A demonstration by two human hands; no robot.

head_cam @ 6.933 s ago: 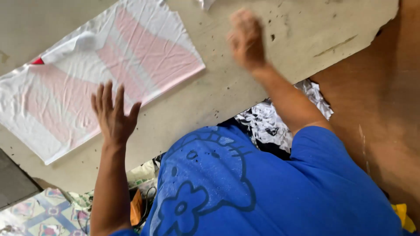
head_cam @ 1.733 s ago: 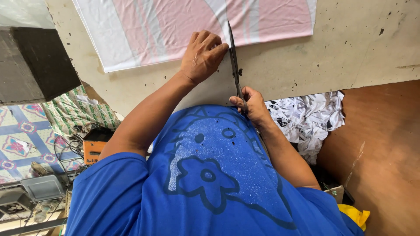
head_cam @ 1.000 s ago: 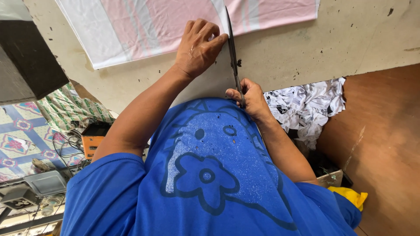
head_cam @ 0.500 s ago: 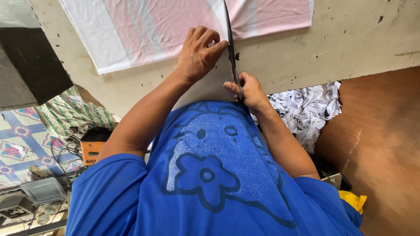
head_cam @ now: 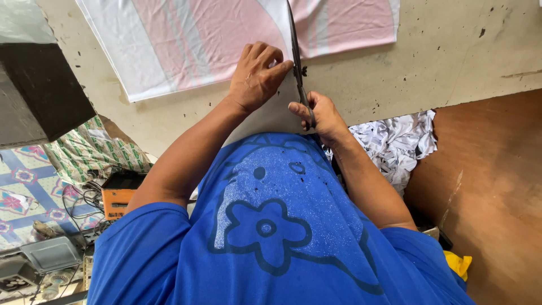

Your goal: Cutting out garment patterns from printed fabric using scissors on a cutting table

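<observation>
Our right hand (head_cam: 319,113) clenched round handles of dark scissors (head_cam: 296,51), blades reaching into pink-and-white cloth (head_cam: 214,39). Our left hand (head_cam: 257,76) pressed on cloth edge just beside blades, fingers curled. Cloth spread flat on pale tabletop (head_cam: 451,51).

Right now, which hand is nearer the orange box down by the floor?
Left. The left hand presses the cloth above the box; the right hand holds the scissors, farther to the right.
</observation>
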